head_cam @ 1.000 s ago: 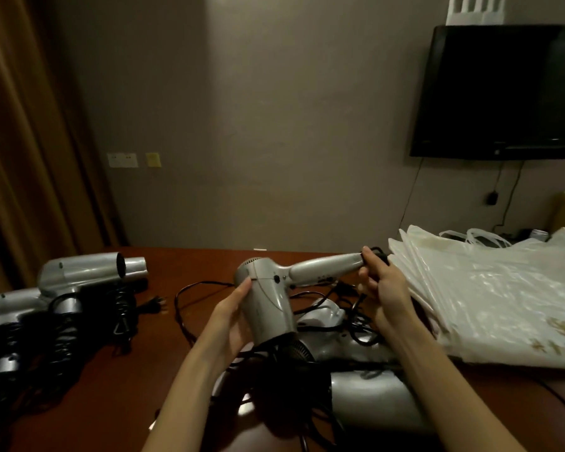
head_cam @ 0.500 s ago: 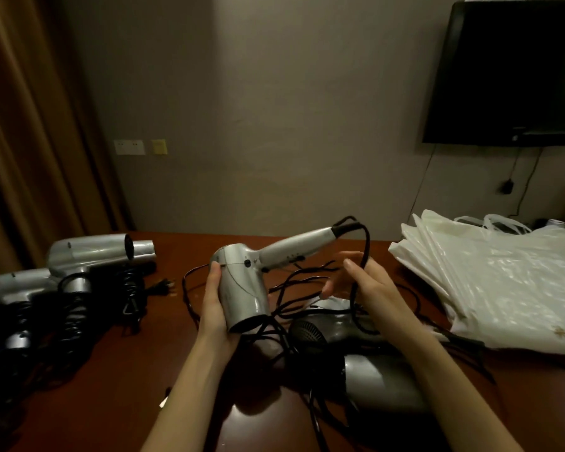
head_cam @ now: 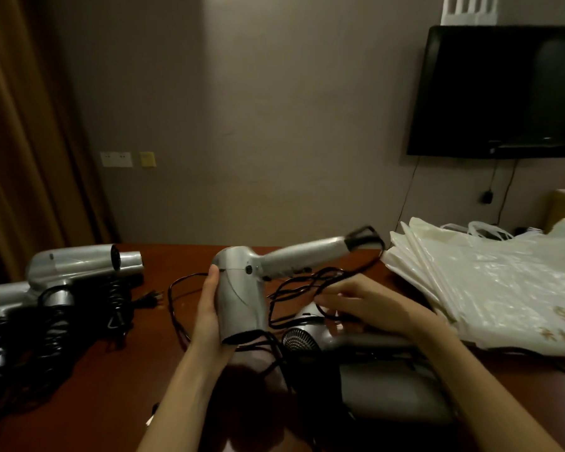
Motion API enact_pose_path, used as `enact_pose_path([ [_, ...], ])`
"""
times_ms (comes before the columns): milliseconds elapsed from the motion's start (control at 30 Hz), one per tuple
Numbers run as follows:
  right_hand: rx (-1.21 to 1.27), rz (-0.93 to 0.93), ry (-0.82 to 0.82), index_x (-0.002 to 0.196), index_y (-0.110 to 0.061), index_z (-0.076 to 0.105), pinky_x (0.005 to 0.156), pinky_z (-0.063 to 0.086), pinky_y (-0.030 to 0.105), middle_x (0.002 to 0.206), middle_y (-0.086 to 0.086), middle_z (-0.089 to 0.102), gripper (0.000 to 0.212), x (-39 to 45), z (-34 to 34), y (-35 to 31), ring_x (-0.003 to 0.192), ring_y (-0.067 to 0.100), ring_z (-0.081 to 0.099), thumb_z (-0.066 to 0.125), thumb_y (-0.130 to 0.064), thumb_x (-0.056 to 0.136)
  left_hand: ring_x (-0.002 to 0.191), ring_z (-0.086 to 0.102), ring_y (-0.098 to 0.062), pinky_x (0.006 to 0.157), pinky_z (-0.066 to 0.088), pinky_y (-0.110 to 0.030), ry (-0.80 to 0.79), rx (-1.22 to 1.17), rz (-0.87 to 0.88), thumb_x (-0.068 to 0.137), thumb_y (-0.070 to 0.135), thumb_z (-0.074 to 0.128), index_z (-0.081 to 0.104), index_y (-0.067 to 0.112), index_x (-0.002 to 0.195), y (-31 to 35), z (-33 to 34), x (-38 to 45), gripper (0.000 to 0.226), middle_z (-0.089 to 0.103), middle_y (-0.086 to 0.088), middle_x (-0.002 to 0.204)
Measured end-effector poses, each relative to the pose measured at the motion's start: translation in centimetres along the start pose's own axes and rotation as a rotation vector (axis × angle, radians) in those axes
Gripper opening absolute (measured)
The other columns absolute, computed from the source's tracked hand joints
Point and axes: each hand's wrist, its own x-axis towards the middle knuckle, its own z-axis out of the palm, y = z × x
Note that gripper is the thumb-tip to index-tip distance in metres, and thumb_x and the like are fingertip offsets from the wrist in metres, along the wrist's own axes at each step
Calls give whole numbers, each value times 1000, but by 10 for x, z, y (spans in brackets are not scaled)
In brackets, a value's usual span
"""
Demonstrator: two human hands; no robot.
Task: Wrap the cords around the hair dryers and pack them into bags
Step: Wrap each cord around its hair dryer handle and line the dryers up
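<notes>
My left hand (head_cam: 209, 321) grips the barrel of the silver hair dryer (head_cam: 242, 295) at frame centre, handle pointing to the upper right. My right hand (head_cam: 369, 305), on the handle end a second ago, has dropped lower right into the loose black cord (head_cam: 294, 288); it is blurred, so I cannot tell whether its fingers pinch a strand. Wrapping appears to be just starting. Further dryers (head_cam: 356, 340) lie beneath, wrapped dryers (head_cam: 79, 265) at left, and plastic bags (head_cam: 490, 288) wait at right on the wooden table (head_cam: 95, 370).
</notes>
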Motion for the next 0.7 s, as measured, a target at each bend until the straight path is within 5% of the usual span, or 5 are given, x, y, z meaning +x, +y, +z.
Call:
enact_pose_path([
  [100,21,125,87,98,-27,68,49,45,18,68,-2,68,8,-1,-12,19,49,4,56,62,-28,93,55,68,-15,49,55,-22,-49,179,-40,93,51,40,66,11,96,3,0,-7,48,73,-7,69],
  [200,-156,88,58,100,-6,71,49,46,18,69,8,68,12,2,-18,29,50,4,60,65,-11,91,55,68,-15,50,56,-24,-54,309,-50,89,53,41,66,14,95,9,1,-11,47,73,-6,68],
  [300,-287,41,133,105,-24,73,62,48,13,75,-12,69,28,4,-20,25,66,-5,64,72,-7,83,60,69,-19,54,57,-27,-89,356,-14,77,56,45,67,12,100,11,6,-12,55,74,-10,75],
  [533,25,-19,236,100,-47,69,82,52,20,98,-11,73,22,-18,-27,14,93,7,67,53,-40,88,66,68,-20,55,57,-28,-117,327,19,81,58,46,68,11,105,9,10,-16,57,72,-13,83],
  [700,202,7,408,102,-29,74,70,48,12,81,-9,71,23,-27,-25,6,77,0,65,56,-33,88,65,68,-21,55,57,-28,-88,297,3,75,54,49,67,7,107,10,6,-16,60,72,-14,82],
])
